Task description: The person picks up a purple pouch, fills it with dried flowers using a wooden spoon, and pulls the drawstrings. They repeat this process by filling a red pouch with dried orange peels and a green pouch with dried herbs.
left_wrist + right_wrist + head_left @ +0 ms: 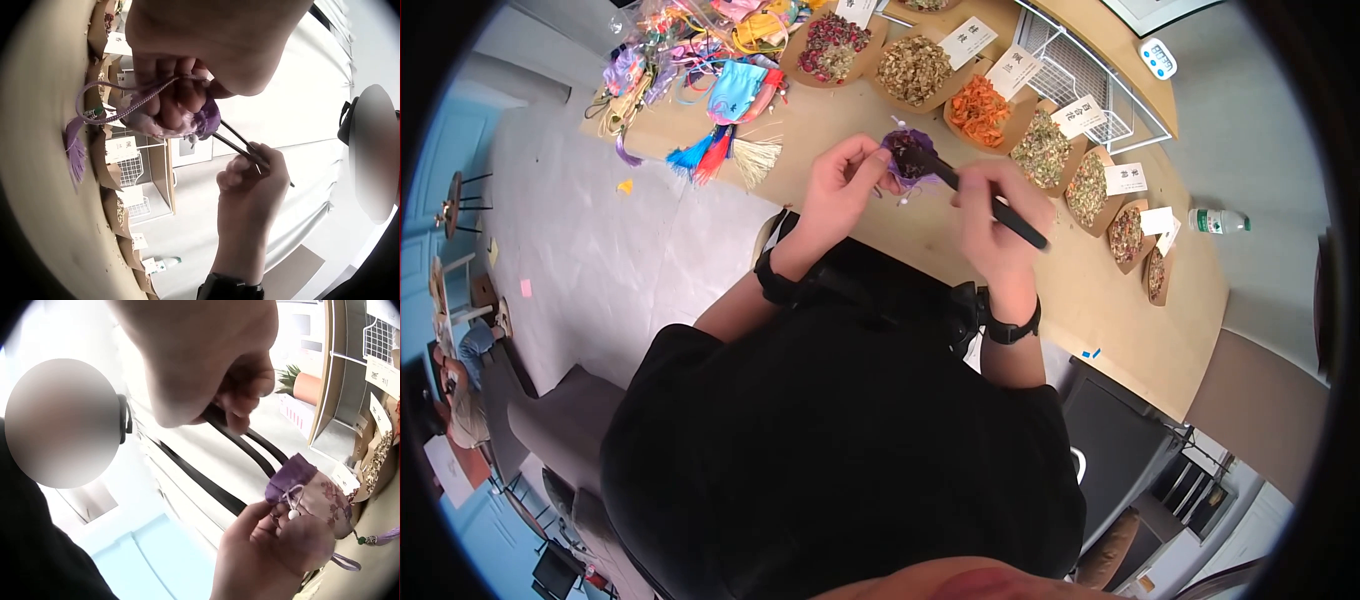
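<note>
A small purple drawstring pouch [910,160] with a floral side [325,503] is gripped by the left hand [847,185], its mouth spread and dark bits showing inside. Black tongs [1018,222] are pinched in the right hand [1000,215], their tips at the pouch's mouth. In the left wrist view the left hand [181,75] curls round the pouch [203,119], and a purple cord with a tassel [76,153] hangs from it. The right hand [250,200] holds the two-armed tongs opposite.
Paper trays of dried flowers and herbs, one with orange petals [980,110], curve along the table [1140,340] with labels. Colourful pouches and tassels [740,90] lie at the back left. A wire rack [1080,70] and a bottle [1218,221] stand beyond the trays.
</note>
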Tool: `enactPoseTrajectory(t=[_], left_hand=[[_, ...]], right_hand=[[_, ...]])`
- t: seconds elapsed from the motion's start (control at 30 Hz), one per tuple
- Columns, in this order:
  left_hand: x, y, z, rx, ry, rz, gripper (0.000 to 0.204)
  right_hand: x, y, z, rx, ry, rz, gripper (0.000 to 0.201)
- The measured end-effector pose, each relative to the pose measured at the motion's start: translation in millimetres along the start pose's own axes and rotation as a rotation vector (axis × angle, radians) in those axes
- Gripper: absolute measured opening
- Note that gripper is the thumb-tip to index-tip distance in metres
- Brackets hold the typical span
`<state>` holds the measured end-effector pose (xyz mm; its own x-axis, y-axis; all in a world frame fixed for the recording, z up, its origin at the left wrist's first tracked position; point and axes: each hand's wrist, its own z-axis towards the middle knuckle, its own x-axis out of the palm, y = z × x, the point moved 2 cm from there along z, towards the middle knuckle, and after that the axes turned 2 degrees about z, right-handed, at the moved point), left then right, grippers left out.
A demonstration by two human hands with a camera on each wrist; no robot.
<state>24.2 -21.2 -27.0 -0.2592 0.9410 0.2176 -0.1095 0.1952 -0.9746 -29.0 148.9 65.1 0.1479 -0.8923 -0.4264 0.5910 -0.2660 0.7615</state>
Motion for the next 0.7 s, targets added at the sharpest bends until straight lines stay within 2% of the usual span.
enactPoseTrajectory(t=[0.1, 0.17, 0.27, 0.33, 0.37, 0.47, 0.7], left_hand=[[-2.8, 1.3, 5.5, 0.022, 0.001, -0.068, 0.017], [3.3, 1.1, 8.9, -0.036, -0.038, -0.187, 0.016], [11.7, 6.0, 10.1, -0.083, -0.011, -0.268, 0.016], [18.6, 7.3, 10.9, -0.095, 0.016, -0.306, 0.017], [22.7, 6.7, 10.9, -0.097, 0.018, -0.332, 0.017], [28.6, 4.4, 10.0, -0.105, 0.053, -0.348, 0.018], [32.5, -2.2, 9.5, -0.201, 0.141, -0.183, 0.02]], right_hand=[[-27.6, -3.5, -3.2, -0.07, -0.158, 0.094, 0.011], [-42.1, -1.7, 8.5, -0.267, -0.207, -0.185, 0.014], [-36.1, -12.2, 13.9, -0.204, -0.187, -0.245, 0.01], [-27.5, -31.6, 4.3, 0.11, -0.018, -0.02, 0.008], [-27.3, -32.7, 5.0, 0.12, 0.086, -0.069, 0.014], [-19.3, -19.5, 9.7, 0.017, 0.159, -0.11, 0.019], [-21.7, -39.3, 4.3, 0.06, 0.172, -0.127, 0.014]])
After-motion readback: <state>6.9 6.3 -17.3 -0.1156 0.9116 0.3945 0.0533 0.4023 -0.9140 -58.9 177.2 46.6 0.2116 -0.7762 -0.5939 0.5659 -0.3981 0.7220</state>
